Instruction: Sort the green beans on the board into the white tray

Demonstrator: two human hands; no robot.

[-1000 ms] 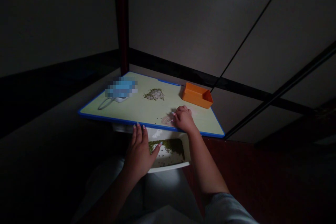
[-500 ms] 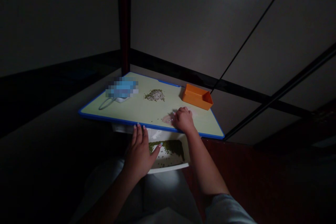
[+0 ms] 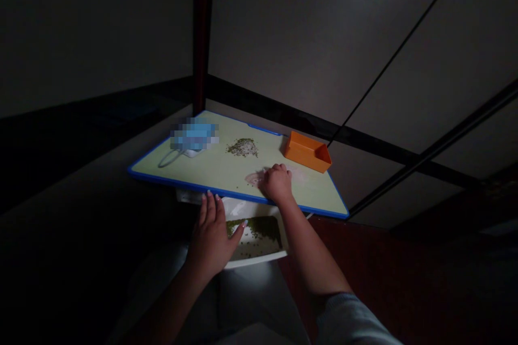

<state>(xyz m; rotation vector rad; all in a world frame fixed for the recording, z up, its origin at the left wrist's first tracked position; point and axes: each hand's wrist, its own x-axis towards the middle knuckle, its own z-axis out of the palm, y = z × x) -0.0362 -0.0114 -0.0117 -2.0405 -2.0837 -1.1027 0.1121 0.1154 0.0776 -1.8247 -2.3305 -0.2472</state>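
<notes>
My left hand (image 3: 212, 240) is stretched out, its fingertips at the front edge of the pale table (image 3: 194, 172) and its thumb over the left part of a white tray (image 3: 259, 263). Small green beans (image 3: 261, 225) lie in that tray, massed along its far side with loose ones nearer me. On the tabletop, my right hand (image 3: 277, 183) is closed with its fingers curled down; anything in them is hidden. Beside its fingertips is a pinkish printed patch (image 3: 253, 179) with a few stray grains close by. Farther back sits a loose heap of green and pale grains (image 3: 243, 147).
An orange open box (image 3: 308, 152) stands at the table's back right. At the left lies a blurred blue item (image 3: 196, 135) with a pale loop. The table has a raised blue rim, and cabinet-like panels (image 3: 279, 54) rise close behind it.
My right hand has slid a little to the left over the tabletop, its fingers more curled. The left hand has stayed by the table edge. The whole view has shifted slightly.
</notes>
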